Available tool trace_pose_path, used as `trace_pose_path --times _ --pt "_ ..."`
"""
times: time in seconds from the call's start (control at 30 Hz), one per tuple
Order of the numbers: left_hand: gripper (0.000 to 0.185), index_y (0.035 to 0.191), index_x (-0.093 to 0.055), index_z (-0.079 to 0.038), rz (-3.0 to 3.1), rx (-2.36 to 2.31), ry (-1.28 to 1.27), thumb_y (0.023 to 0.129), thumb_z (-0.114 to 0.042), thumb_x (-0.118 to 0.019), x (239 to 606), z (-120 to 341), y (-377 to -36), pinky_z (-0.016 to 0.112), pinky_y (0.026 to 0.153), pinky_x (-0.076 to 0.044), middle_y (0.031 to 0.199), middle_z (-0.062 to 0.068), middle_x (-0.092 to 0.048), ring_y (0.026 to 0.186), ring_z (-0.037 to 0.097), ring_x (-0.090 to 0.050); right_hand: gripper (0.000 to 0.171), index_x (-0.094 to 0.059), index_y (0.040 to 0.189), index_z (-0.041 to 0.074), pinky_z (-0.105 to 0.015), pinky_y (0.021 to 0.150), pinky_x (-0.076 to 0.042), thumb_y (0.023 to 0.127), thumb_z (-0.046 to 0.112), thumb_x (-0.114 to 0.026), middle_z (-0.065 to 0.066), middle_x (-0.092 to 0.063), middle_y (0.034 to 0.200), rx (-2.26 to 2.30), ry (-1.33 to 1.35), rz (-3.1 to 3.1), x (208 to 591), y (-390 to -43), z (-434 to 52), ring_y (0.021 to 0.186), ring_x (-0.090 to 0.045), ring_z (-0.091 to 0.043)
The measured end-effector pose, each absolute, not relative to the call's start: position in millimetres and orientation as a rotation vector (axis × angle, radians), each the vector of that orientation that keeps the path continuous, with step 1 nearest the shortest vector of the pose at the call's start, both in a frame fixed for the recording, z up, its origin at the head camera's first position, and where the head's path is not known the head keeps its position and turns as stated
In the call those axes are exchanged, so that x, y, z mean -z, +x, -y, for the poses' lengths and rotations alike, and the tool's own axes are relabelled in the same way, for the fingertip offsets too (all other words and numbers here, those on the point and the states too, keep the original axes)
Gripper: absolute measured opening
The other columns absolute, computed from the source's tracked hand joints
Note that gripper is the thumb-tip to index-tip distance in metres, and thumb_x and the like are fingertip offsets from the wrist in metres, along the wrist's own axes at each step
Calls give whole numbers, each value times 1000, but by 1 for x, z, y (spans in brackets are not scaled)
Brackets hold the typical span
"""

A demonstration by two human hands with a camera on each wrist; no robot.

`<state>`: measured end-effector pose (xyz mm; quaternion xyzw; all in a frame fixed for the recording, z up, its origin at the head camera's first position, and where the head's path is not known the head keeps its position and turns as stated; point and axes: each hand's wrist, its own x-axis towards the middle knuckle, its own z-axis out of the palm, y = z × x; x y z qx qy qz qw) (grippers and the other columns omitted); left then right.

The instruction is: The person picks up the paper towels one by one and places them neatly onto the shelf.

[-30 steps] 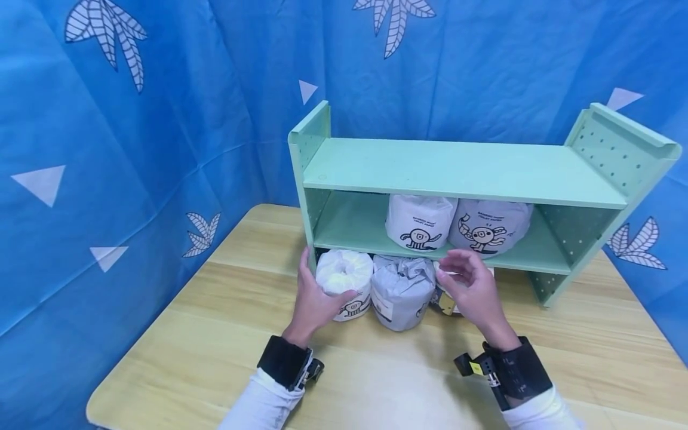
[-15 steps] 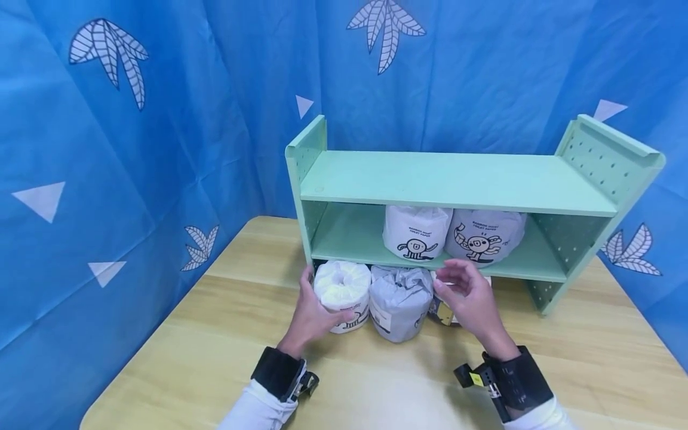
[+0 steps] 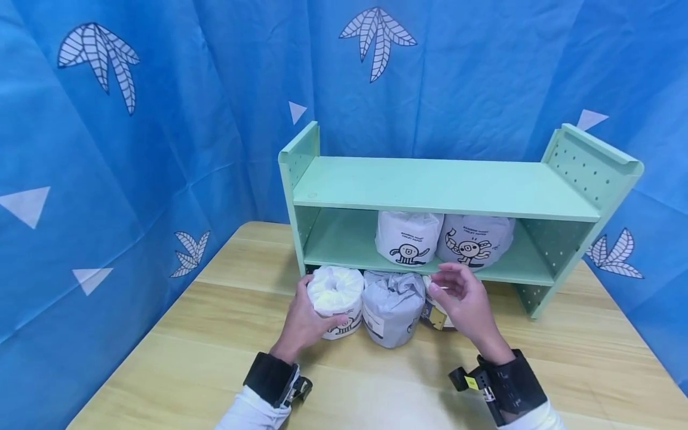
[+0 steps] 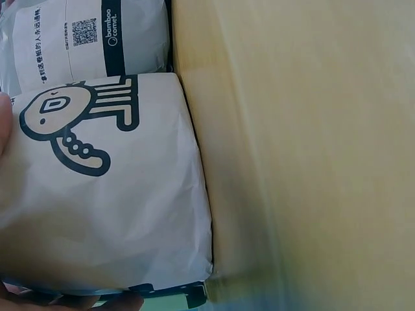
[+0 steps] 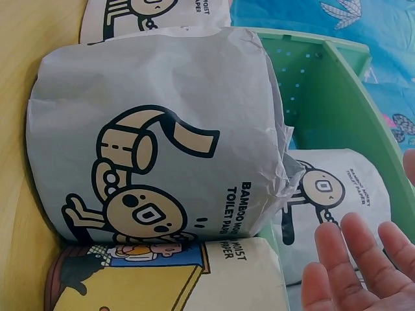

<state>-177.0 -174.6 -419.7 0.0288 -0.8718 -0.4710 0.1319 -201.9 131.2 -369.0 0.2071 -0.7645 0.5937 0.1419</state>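
In the head view my left hand (image 3: 307,316) grips a white-wrapped toilet roll (image 3: 340,298) at the lower left of the shelf unit, fingers along its left side and thumb across its front. The left wrist view shows this toilet roll (image 4: 130,214) on the wood, with fingertips at its bottom edge. A grey-wrapped toilet roll (image 3: 392,313) stands right beside it. To its right is a toilet roll with a colourful print (image 3: 438,313), partly hidden behind my right hand (image 3: 466,301). That hand holds nothing; its fingers are relaxed and slightly bent in the right wrist view.
A pale green two-tier shelf unit (image 3: 446,185) stands over the back of the wooden table (image 3: 183,358). Its lower board bears a white toilet roll (image 3: 408,239) and a grey toilet roll (image 3: 484,233). Behind and to the left hangs a blue curtain (image 3: 215,89).
My left fingers have closed in nearer to the white toilet roll's side. The head view has tilted and shifted slightly; the right hand stays about where it was before the shelf.
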Motion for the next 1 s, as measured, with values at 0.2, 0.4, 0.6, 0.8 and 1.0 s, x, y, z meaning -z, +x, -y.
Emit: trace_pose_path --times 0.2,0.4,0.6,0.8,1.0 --pt "109 144 -28 -5 2528 1308 100 61 -33 -93 419 175 -176 58 101 -39 134 27 -47 122 42 -47 40 -50 123 -8 -15 85 -47 89 4 -67 -22 -63 110 -1722 580 2216 368 -200 -132 95 -58 -5" --pt "97 139 -40 -10 2523 1254 39 61 -33 -92 419 176 -176 58 100 -40 135 20 -49 123 38 -48 40 -49 123 -8 -15 85 -47 90 4 -67 -22 -63 111 -1726 576 2231 367 -200 -133 96 -58 -6" --pt "77 125 -55 -10 2474 1141 -128 61 -31 -92 418 181 -180 55 100 -40 129 12 -55 119 33 -50 40 -49 124 -7 -15 87 -46 90 6 -67 -21 -62 112 -1734 573 2239 364 -202 -132 98 -58 -8" --pt "69 119 -61 -9 2472 1129 -165 61 -31 -92 418 183 -179 60 103 -35 133 15 -52 125 38 -46 41 -49 125 -6 -15 86 -46 90 7 -67 -20 -62 112 -1734 554 2260 363 -201 -133 98 -58 -9" --pt "67 115 -63 -8 2454 1103 -177 60 -32 -92 418 183 -176 61 102 -36 132 18 -53 124 39 -48 40 -50 124 -6 -15 86 -46 90 6 -67 -20 -62 112 -1739 549 2257 364 -200 -134 98 -58 -9"
